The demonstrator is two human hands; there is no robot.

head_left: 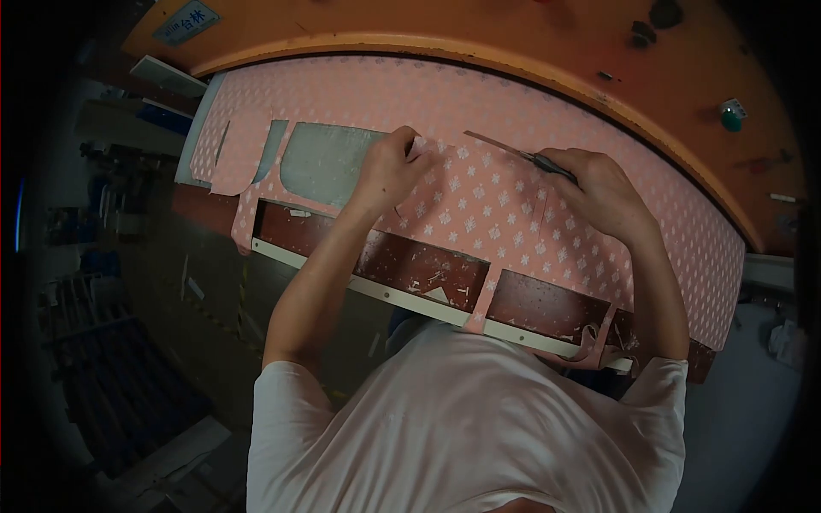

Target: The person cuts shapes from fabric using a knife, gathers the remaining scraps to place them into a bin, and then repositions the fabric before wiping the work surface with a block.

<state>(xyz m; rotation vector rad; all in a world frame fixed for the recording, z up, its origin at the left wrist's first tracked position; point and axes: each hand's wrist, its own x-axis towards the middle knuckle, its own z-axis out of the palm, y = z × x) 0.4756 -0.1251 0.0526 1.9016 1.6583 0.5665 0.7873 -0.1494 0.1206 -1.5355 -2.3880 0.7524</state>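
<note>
A pink fabric sheet with white flower motifs lies across the table, with several large openings cut in it. My left hand is closed, thumb and fingers pinching the fabric beside a rounded opening. My right hand grips the dark handle of what look like scissors. Their long, thin blade points left over the fabric, towards my left hand. Through the openings shows a grey-green board. A loose cut piece of the fabric lies at the left, partly over another opening.
Dark red tabletop shows through the front openings, scattered with small pale scraps. A pale strip runs along the front edge, close to my body. Behind the fabric rises an orange curved surface holding small items, including a green-and-white object.
</note>
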